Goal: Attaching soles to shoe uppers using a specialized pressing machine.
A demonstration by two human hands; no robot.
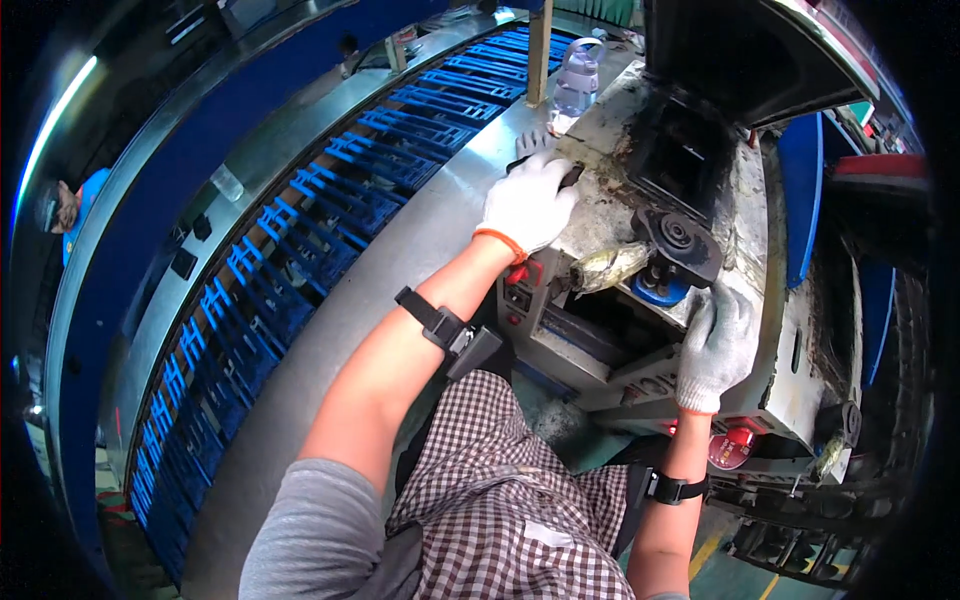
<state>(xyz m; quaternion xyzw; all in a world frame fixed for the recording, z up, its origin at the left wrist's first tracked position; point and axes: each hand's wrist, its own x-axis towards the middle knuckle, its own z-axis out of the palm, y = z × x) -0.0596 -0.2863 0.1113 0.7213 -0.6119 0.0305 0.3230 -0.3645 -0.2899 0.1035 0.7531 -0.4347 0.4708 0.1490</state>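
A grimy machine bed (610, 215) beside a blue conveyor (330, 200).
Your gloved left hand (527, 203) lies spread flat on it; your gloved right hand (715, 345) curls over the front edge below a black roller (676, 238).

My left hand (527, 203) covers whatever its fingers (535, 150) press on the grimy machine top (610, 200); I cannot tell what lies under the glove. The right hand (716, 345) hides the machine edge beneath its fingers (722, 305). Beyond the left fingers, a dark hood (740, 50) runs off the upper edge, its recess (680, 155) too dark to read.
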